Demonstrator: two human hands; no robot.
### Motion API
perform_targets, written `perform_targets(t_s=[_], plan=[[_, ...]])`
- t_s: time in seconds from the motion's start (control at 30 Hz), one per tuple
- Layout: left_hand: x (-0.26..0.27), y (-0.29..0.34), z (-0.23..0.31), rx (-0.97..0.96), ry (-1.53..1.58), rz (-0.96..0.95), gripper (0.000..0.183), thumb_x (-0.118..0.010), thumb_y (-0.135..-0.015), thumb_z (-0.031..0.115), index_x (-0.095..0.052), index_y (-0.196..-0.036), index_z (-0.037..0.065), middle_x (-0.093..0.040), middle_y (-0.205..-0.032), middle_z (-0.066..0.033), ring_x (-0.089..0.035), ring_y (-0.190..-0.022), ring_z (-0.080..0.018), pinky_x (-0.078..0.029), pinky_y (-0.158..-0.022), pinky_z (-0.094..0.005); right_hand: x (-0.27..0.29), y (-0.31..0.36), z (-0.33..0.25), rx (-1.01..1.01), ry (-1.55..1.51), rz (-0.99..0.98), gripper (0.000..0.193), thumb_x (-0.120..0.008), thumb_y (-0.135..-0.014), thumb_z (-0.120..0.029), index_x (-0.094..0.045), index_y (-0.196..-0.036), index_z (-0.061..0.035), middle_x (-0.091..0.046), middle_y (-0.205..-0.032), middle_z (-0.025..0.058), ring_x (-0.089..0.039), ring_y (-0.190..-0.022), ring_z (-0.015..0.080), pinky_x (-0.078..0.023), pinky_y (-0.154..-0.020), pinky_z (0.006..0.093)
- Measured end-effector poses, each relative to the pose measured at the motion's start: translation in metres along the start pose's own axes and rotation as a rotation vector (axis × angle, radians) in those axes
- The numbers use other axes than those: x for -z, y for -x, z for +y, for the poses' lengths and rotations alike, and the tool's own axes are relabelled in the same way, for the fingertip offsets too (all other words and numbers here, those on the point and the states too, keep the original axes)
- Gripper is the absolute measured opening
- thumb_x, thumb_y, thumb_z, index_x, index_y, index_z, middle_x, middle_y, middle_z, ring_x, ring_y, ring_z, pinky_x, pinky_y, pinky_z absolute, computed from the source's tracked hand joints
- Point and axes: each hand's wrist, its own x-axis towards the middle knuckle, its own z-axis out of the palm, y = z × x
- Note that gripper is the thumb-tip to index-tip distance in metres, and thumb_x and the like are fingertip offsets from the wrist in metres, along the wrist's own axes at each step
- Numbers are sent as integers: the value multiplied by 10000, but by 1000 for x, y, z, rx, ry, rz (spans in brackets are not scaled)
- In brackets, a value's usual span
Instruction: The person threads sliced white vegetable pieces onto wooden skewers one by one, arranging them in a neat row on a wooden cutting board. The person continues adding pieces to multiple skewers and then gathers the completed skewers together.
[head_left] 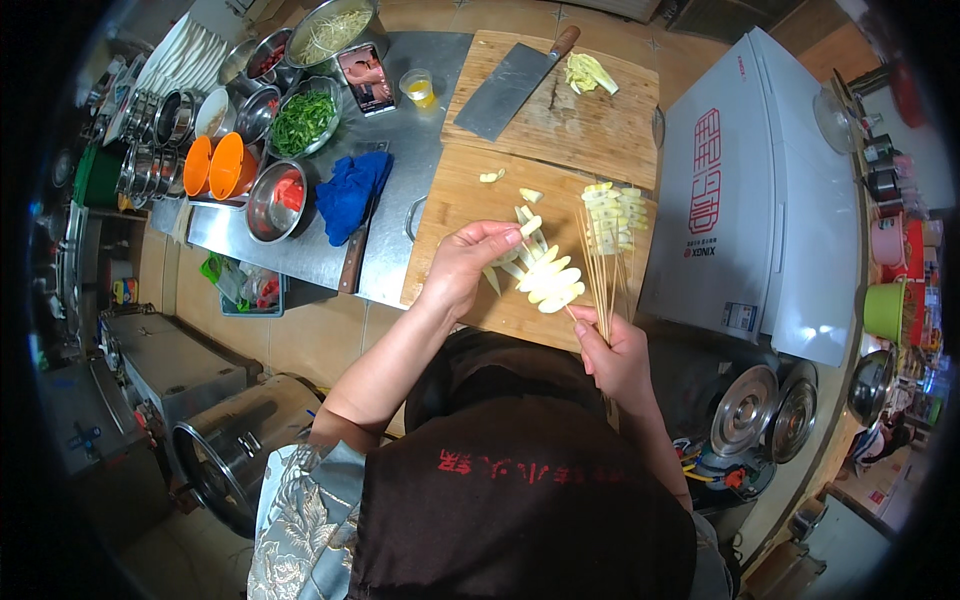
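Observation:
My left hand (468, 262) is closed in a pinch on a pale vegetable slice (531, 226), above the near wooden cutting board (450, 190). My right hand (617, 352) grips a bundle of bamboo skewers (601, 285). From its fingertips one skewer points up and left, threaded with overlapping pale yellow oval slices (551, 282). Loose slices (508, 268) lie on the board beside my left fingers. Beyond the bundle rest several loaded skewers (615, 215), side by side at the board's right. Two small offcuts (492, 176) sit farther back.
A cleaver (512, 88) and a leafy pale vegetable piece (591, 73) lie on the far board (560, 130). Leftward are a phone (367, 78), a cup (417, 88), a blue cloth (352, 195), a knife handle (352, 262) and bowls of greens (304, 122). A white chest freezer (740, 200) flanks the right.

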Motion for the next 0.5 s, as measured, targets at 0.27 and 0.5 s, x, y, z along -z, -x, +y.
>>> perform_targets(t_s=[0.27,0.5], plan=[[-3,-2,-8,169,35,-52,197,-616,-854,169,-611,-984,20,-637,-930,-61,-569,-909,-140,-414,-848,-276,-1,-12,10,-69,-31,5,261,-504,-900,-104,-573,-1141,-29,-465,-587,-44,-415,-496,28,-346,-458,192],[44,-44,-12,-109,-450,183,250,-626,-855,188,-615,-1019,-1,-639,-917,-34,-569,-881,-108,-434,-799,-271,16,-24,22,37,-56,214,262,-505,-889,-73,-570,-1124,23,-429,-536,-40,-352,-417,26,-279,-393,188]])
